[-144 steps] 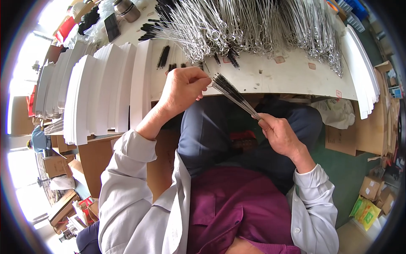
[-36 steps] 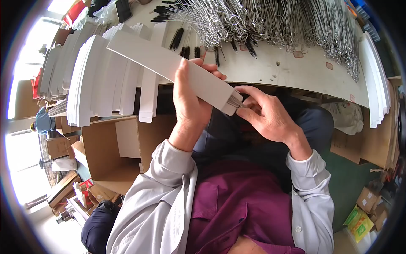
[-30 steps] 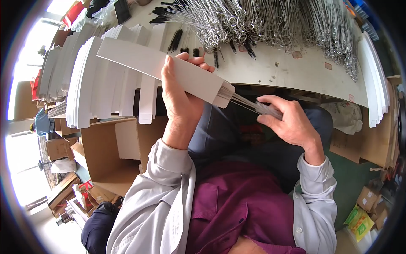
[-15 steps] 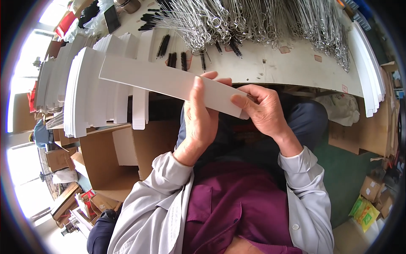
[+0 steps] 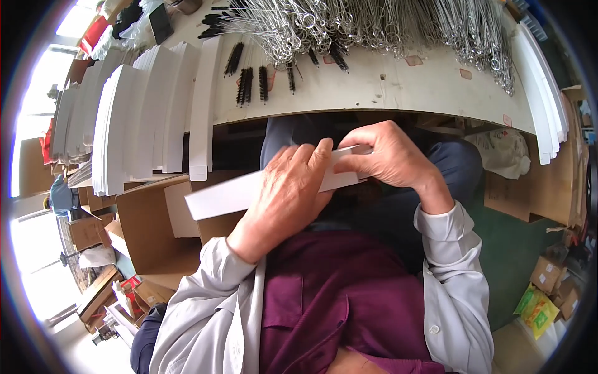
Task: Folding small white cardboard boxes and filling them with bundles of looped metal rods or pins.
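Above my lap, my left hand (image 5: 291, 187) is wrapped over a long, narrow white cardboard box (image 5: 227, 196), gripping it near its middle. My right hand (image 5: 392, 156) pinches the box's right end, where the thumb and fingers press on the end flap. The box tilts, its left end lower and closer to me. What lies inside the box, if anything, is hidden. Past my hands, on the table (image 5: 349, 93), lie several black-bristled brushes (image 5: 246, 86) with thin wire handles. A large heap of wire brush handles (image 5: 374, 28) with looped ends covers the far side.
To the left stand stacks of flat white boxes (image 5: 146, 115), one box (image 5: 202, 112) jutting over the table edge. More white boxes (image 5: 539, 93) lie along the right edge. Below left is an open brown carton (image 5: 149, 234). A white plastic bag (image 5: 501, 153) sits under the table at right.
The white box has swung down at its left end and come closer to me. My left hand has turned over it, back of the hand up; my right hand still holds its right end.
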Available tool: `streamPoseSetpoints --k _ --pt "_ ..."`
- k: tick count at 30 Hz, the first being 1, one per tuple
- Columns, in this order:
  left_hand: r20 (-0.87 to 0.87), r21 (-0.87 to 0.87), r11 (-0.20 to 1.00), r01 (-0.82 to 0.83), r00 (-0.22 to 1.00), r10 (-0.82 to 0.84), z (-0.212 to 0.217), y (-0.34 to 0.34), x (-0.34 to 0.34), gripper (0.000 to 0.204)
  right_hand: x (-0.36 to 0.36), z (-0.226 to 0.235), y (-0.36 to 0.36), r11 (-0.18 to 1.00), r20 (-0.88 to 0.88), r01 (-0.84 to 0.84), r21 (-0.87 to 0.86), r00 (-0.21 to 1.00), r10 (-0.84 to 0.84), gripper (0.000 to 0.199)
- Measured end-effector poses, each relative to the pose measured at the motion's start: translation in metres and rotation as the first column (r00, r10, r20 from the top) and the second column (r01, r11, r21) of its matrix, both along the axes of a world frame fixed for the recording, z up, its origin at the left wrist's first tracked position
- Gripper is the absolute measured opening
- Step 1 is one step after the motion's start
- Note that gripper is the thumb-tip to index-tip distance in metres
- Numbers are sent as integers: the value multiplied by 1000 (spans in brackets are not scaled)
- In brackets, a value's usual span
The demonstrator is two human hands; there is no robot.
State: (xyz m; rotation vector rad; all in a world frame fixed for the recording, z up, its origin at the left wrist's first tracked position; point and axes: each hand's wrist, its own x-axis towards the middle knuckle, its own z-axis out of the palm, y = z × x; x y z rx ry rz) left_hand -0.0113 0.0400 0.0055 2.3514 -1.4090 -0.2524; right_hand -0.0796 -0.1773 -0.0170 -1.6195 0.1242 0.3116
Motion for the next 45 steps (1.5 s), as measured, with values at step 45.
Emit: streamPoseSetpoints --k 45 --pt "-214 -75 968 -239 952 218 -64 17 4 61 -36 -63 69 772 571 593 -231 725 -386 24"
